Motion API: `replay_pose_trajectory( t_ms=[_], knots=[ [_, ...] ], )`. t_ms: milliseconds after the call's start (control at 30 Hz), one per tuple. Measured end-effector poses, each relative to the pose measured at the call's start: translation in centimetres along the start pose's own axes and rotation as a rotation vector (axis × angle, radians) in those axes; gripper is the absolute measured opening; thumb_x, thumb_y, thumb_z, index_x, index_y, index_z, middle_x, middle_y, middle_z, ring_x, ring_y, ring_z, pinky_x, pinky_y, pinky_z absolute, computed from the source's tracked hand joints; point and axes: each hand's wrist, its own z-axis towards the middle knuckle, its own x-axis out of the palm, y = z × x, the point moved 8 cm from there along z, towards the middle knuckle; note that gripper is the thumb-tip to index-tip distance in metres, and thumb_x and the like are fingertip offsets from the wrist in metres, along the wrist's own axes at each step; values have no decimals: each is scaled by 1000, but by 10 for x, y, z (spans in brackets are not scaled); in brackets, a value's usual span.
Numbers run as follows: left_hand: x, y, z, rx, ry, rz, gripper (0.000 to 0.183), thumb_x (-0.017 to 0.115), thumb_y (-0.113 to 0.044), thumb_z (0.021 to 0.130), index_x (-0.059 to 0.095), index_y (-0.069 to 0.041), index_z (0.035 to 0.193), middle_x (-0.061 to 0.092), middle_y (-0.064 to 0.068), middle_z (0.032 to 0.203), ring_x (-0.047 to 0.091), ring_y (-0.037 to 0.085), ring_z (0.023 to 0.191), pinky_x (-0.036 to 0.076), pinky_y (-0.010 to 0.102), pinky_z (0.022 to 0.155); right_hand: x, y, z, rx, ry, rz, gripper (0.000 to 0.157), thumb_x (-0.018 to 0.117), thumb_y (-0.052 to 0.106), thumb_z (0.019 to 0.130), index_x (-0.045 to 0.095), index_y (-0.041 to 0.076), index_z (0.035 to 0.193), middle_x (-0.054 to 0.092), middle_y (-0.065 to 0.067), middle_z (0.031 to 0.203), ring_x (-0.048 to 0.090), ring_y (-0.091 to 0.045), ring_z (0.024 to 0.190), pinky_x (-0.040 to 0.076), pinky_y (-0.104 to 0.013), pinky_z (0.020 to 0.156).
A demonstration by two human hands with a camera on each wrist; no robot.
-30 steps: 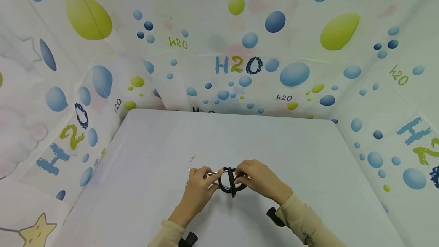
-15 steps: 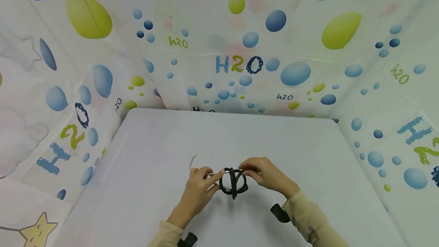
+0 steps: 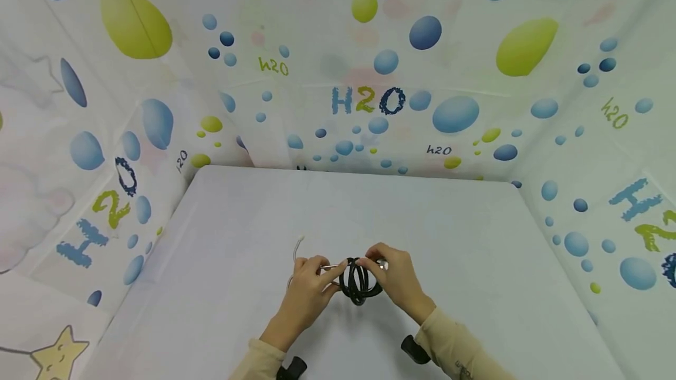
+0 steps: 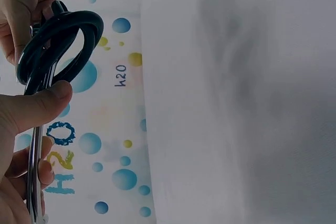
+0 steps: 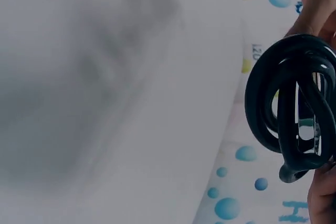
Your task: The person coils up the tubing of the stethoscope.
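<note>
A stethoscope (image 3: 361, 301) is held off the white table, its dark tubing (image 4: 93, 22) wound in several loops around its metal ear tubes (image 4: 34, 166). My left hand (image 3: 307, 289) grips the ear tubes, its thumb against the coil. One thin curved ear tube (image 3: 297, 248) sticks out beyond the left fingers. On the other side of the coil, my right hand (image 3: 397, 274) pinches the tubing near its end. A round silver chest piece (image 3: 382, 264) shows at the right fingers, partly hidden. In the right wrist view the looped tubing (image 5: 262, 93) hides part of the metal.
The white table (image 3: 253, 210) lies under both hands and carries their soft shadows. White sheeting (image 3: 317, 34) printed with blue and green drops rises behind the table and along both sides. A black wrist device (image 3: 414, 349) sits by the right sleeve.
My right hand first drew back to the right, then came in again to the top of the coil. Another turn of tubing now lies across the loops. The left hand has hardly moved.
</note>
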Motion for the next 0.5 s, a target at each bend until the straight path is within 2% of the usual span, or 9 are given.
replay_pose_trajectory(
  t_ms=[100, 300, 400, 500],
  knots=[
    [-1, 1, 4, -8, -6, -7, 50, 87, -16, 56, 74, -15, 104, 56, 6, 81, 42, 12, 65, 32, 31, 66, -3, 1, 4, -13, -8, 15, 13, 77, 4, 75, 64, 4, 78, 62, -4, 75, 59, -12, 67, 50, -22, 58],
    [-5, 3, 15, -32, -21, -17, 49, 88, -15, 56, 75, -14, 103, 56, 6, 81, 42, 13, 66, 31, 31, 66, -8, 3, 15, -50, 91, 110, 12, 67, -8, 81, 64, -1, 89, 61, -10, 83, 49, -10, 65, 45, -21, 54],
    [-7, 3, 19, -31, -36, -29, 49, 88, -13, 55, 75, -13, 103, 56, 6, 80, 42, 14, 66, 31, 32, 66, -11, -2, 19, -4, 66, 130, 10, 67, -6, 82, 67, -2, 90, 62, -11, 88, 49, -12, 68, 45, -22, 56],
    [-8, 3, 23, -32, -51, -38, 50, 89, -11, 54, 75, -13, 102, 57, 7, 81, 43, 15, 66, 31, 32, 66, -15, -11, 22, 110, 3, 178, 10, 71, -2, 81, 70, -3, 91, 63, -14, 93, 56, -19, 75, 50, -23, 60]
  ],
)
